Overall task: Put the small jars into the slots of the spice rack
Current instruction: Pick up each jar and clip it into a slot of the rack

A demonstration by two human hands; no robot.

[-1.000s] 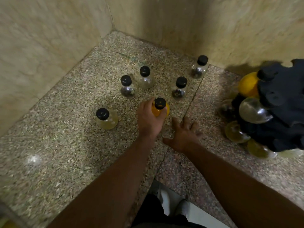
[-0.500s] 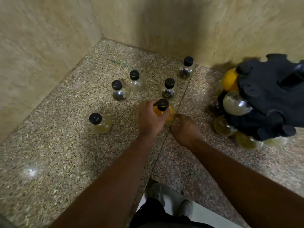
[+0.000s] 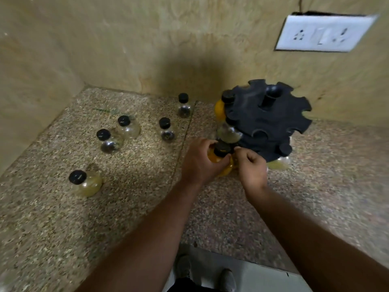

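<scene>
The left hand (image 3: 200,163) has its fingers wrapped round the belly of the yellow jar (image 3: 221,151). It holds the jar upright against the near-left rim of the spice rack (image 3: 269,123), which stands toward the back edge of the counter (image 3: 126,207), close to the wall. The right hand (image 3: 252,169) has its fingers curled in, with thumb and forefinger tips meeting at the jar's black cap, and it seems to pinch the jar there; how firmly it grips is hard to tell. The step looks like seating this jar's neck in an open notch on the lower tier. To do that well, the left hand should carry the weight and keep the jar level, while the right hand guides the neck straight into the mouth of the notch, not at a slant. The cap has to ride above the black plate and the belly below it, so the jar should go in sideways at the right height, not be pushed down from above. A clear hung jar (image 3: 228,132) sits just behind the yellow one, so a wide swing could knock it. The rack may turn or shift under a sideways push, so a light, steady pressure is safer. Five loose jars (image 3: 85,182) still wait toward the back left corner.
</scene>
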